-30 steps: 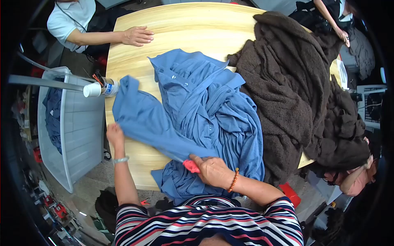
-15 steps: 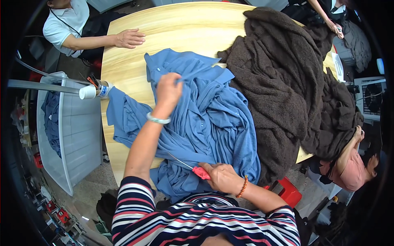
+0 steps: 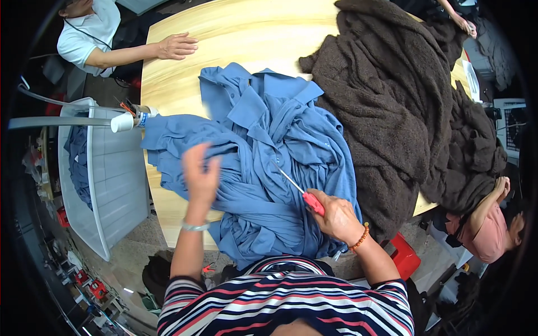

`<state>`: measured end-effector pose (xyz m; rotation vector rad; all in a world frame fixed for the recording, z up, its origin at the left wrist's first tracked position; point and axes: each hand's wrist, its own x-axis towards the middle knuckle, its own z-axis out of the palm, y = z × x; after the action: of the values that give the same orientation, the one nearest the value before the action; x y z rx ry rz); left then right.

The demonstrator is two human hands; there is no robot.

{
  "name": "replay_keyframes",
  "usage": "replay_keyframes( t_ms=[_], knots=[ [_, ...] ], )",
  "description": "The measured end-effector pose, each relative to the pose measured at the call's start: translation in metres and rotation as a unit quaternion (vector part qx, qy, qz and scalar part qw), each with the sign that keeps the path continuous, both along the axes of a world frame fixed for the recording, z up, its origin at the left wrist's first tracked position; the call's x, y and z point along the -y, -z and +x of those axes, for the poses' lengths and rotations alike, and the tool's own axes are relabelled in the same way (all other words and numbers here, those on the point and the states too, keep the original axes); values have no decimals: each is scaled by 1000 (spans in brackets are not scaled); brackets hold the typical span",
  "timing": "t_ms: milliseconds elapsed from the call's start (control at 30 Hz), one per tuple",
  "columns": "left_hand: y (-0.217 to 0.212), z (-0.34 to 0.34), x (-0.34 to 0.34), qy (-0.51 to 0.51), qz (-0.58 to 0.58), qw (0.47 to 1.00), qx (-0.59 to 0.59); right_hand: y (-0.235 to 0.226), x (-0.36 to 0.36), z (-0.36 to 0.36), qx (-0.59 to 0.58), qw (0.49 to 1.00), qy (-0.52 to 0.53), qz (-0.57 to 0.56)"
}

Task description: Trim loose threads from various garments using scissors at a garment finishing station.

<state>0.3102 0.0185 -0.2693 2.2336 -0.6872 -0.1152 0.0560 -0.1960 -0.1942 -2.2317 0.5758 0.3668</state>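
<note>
The left forearm [image 3: 189, 253] is rising nearly upright, and the left hand [image 3: 200, 178] is showing as a blur, its fingers seemingly pointing upward and its thumb standing apart on the right side. The right forearm [image 3: 376, 261] is slanting up and leftward, and the right hand [image 3: 338, 217] is sitting lower than the left, back upward, fingers curling into a grip.

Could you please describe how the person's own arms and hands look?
Short sleeves striped in navy, white and red. The left hand is bare, blurred, with a pale bangle at the wrist; the right hand is bare, with an orange-brown beaded bracelet.
</note>
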Motion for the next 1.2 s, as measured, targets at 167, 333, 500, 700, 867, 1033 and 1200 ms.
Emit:
replay_keyframes(
  t_ms=[167, 333, 500, 700, 867, 1033, 1200],
  knots=[
    [30, -26, 97, 259, 26, 959, 116, -2, -6, -10, 9, 999, 26, -45],
    [78, 2, 94, 211, -81, 973, 45, 1, -10, -16, -39, 998, 25, -31],
    [78, 21, 104, 227, -65, 971, -35, 24, 0, 45, -6, 997, 14, -81],
    [44, 71, 108, 225, 28, 938, -261, 4, 3, 40, -12, 998, -51, -36],
    [24, 66, 117, 259, 42, 920, -291, -4, -3, 56, 18, 999, 20, -44],
    [27, 88, 92, 264, -3, 937, -228, -10, 4, 39, 5, 999, -13, -36],
    [0, 78, 72, 280, -35, 897, -340, -7, -2, 15, -5, 999, -20, -25]
  ],
)
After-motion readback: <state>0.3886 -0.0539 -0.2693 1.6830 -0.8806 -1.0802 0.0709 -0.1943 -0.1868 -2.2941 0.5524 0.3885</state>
